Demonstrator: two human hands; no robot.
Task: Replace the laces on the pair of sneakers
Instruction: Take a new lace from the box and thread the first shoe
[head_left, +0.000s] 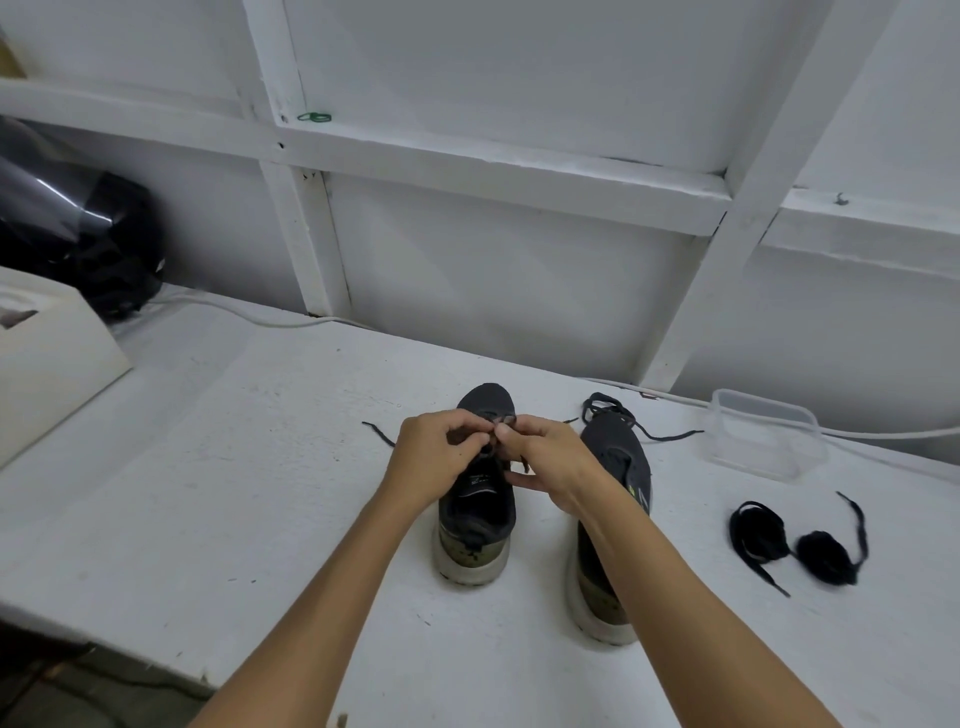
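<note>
Forearms, bare, two, reaching forward from the near edge toward the left dark grey mesh sneaker with pale sole, the landmark for this entry. Sneaker stands heel toward the person, toe away; its long axis runs straight ahead, between the two arms.

Left hand: over the sneaker's lace area, fingers curled, pinching the dark lace. Right hand: opposite it, fingertips likewise pinching the lace; both hands equally near, meeting above the eyelets. One loose lace end trails left of the sneaker.

Right of the sneaker: the matching second grey sneaker, a loose lace at its toe. Further right: two bundled black laces, probably the spares or the removed pair. Beyond them: clear plastic container.

Surface: white painted tabletop, scuffed. Behind the sneaker: white panelled wall, white cable along its foot. Far left: black glossy helmet-like object.
</note>
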